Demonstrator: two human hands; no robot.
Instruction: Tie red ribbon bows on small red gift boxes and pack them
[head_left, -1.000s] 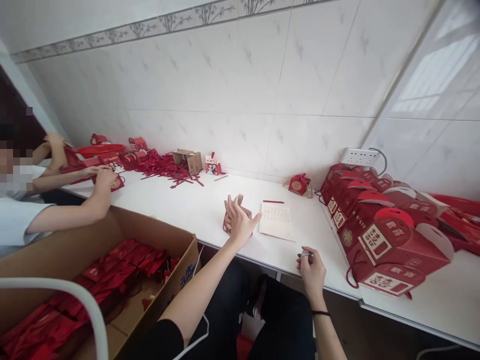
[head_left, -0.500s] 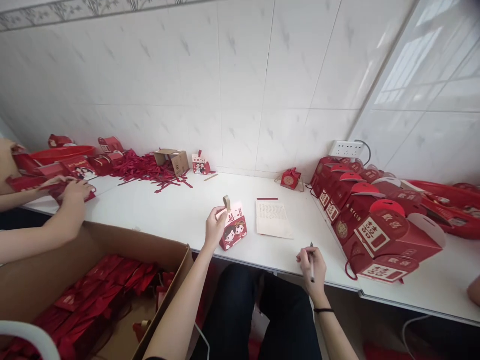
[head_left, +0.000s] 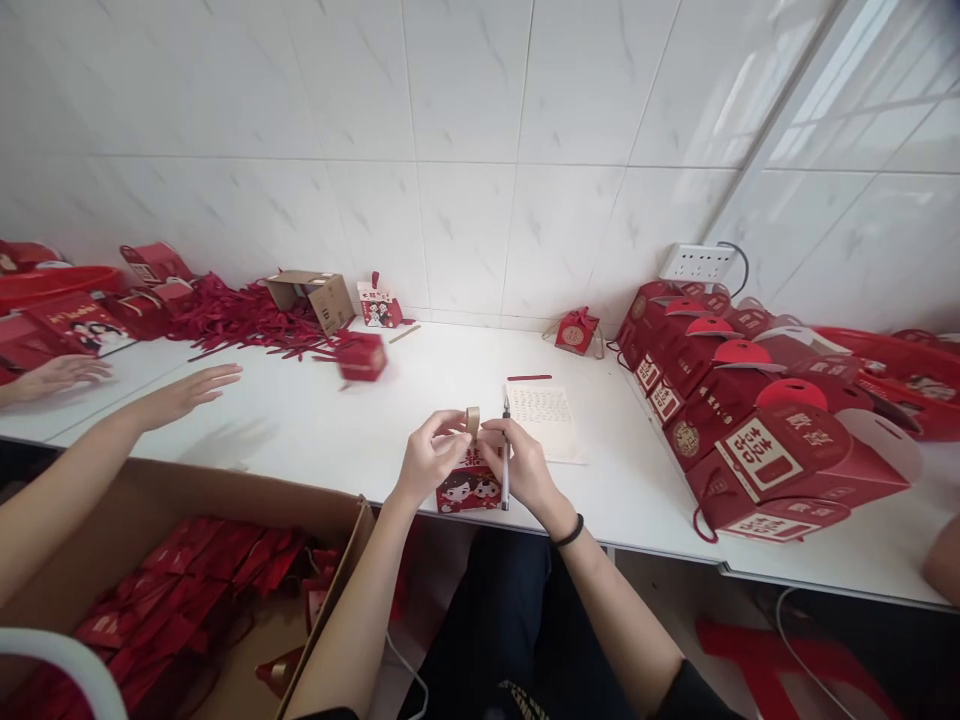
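Note:
A small red and white gift box (head_left: 466,492) with a cartoon couple on its front stands at the table's near edge. A gold ribbon loop (head_left: 472,420) rises from its top. My left hand (head_left: 431,462) pinches the box's top by the loop, from the left. On the other side, my right hand (head_left: 525,468) holds a pen (head_left: 505,462) pointing up and down along its fingers, and its fingertips touch the box top near the ribbon. The exact finger contact is partly hidden. A sheet of written paper (head_left: 551,420) lies just beyond my right hand.
Red gift boxes (head_left: 757,450) stand in rows at right. At left are a co-worker's outstretched hand (head_left: 180,395), dark red ribbons (head_left: 232,315) and a large carton (head_left: 247,478) holding red boxes. A blurred red box (head_left: 361,357) is beyond my left hand.
My right hand has moved left with the pen to the gift box. The co-worker's hands have come apart, and a blurred red box now appears near the ribbon pile.

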